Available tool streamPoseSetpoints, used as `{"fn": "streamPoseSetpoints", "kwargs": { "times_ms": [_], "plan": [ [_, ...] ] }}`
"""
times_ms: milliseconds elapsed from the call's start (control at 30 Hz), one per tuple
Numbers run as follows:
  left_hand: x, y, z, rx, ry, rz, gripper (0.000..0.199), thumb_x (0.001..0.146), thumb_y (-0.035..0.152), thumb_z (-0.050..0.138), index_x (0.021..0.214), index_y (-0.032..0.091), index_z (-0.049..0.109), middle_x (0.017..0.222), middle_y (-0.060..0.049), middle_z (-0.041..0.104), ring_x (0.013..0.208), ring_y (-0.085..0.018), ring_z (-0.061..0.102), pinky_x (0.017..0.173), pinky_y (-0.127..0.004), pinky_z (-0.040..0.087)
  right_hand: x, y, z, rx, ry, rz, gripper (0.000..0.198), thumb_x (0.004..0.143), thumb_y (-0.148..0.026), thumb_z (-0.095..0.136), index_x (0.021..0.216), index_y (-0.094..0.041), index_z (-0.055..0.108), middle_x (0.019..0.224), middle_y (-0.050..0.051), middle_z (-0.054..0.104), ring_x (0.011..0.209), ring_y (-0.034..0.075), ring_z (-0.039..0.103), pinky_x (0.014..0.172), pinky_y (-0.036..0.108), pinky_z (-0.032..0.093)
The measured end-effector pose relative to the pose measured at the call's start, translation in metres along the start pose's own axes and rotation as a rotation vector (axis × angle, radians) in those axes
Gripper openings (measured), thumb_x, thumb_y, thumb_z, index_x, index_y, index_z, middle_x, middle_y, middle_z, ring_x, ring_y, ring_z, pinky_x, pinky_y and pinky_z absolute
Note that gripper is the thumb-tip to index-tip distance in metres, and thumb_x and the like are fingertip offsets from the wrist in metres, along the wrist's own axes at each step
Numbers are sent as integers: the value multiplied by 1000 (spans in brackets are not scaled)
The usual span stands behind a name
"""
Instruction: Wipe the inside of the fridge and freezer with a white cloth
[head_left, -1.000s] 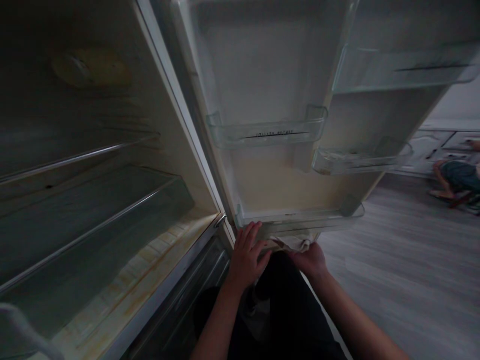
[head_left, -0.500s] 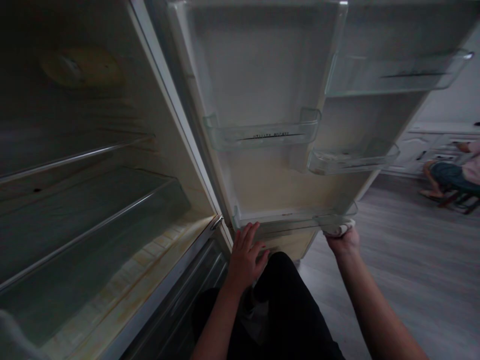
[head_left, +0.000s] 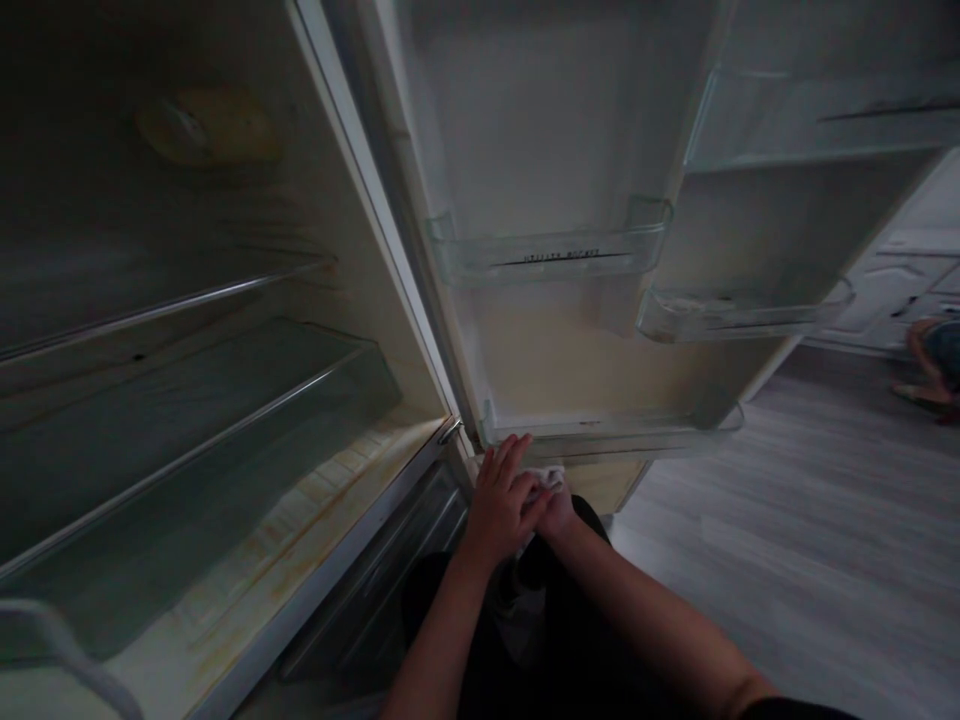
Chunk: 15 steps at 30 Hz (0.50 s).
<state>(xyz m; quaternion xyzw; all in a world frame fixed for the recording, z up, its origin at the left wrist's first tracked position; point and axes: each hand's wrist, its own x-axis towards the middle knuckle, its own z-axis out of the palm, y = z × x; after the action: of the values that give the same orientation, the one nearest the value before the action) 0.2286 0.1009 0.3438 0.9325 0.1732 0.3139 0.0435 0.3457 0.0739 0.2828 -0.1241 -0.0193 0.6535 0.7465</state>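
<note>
Both hands meet below the lowest door bin (head_left: 611, 432) — right hand (head_left: 556, 512) grips a white cloth (head_left: 546, 478) pressed to the door, left hand (head_left: 501, 500) open-fingered, overlapping it from the left.

Bottom door bin (head_left: 615, 432) overhangs both hands (head_left: 517, 500); door edge (head_left: 420, 270) blocks leftward; floor (head_left: 787, 520) to the right lies open.

Bare forearms, black trousers, no sleeves.

White cloth (head_left: 546, 478); yellow-stained white fridge door (head_left: 555, 350); grey wood-grain floor (head_left: 810, 540).
</note>
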Motion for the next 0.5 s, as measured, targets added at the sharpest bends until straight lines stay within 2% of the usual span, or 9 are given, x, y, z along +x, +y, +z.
{"fn": "streamPoseSetpoints", "kwargs": {
  "times_ms": [67,133,233,333,400,500],
  "plan": [
    [-1,-1,-2,14,-8,0,13,95,31,61,90,22,68,161,-12,46,153,-31,35,123,-61,34,-7,-8,4,20,64,12,12,78,-19,55,76,-18,67,66,3,69,68,18,67,73,29,61],
    [-3,-4,-3,19,-1,16,13,96,31,61,91,22,67,160,-12,47,153,-29,36,123,-60,34,-23,-29,9,-34,129,-52,21,78,-18,51,87,-19,70,76,4,73,76,19,70,82,33,62],
    [-7,-11,-4,14,26,42,13,97,30,60,89,21,67,158,-11,50,152,-27,38,124,-56,35,-55,-79,9,-169,257,-222,33,82,-16,45,101,-21,71,95,5,77,93,20,74,92,42,60],
    [-11,-16,-5,-9,51,33,14,97,28,59,87,21,67,156,-11,52,151,-27,40,123,-56,36,-89,-133,-1,-250,342,-330,39,84,-15,40,108,-22,70,112,9,76,106,23,73,95,53,58],
    [-12,-18,-5,-33,71,28,13,96,28,60,87,22,67,154,-11,54,149,-27,41,122,-56,36,-108,-162,-10,-221,402,-439,42,84,-14,36,107,-24,70,117,9,75,110,24,73,94,56,59],
    [-12,-18,-4,-60,121,22,13,95,27,61,86,22,68,150,-10,57,146,-28,45,122,-57,36,-124,-195,-22,-40,563,-673,44,84,-13,33,99,-25,73,114,9,76,109,25,74,90,55,62]
  ]
}}
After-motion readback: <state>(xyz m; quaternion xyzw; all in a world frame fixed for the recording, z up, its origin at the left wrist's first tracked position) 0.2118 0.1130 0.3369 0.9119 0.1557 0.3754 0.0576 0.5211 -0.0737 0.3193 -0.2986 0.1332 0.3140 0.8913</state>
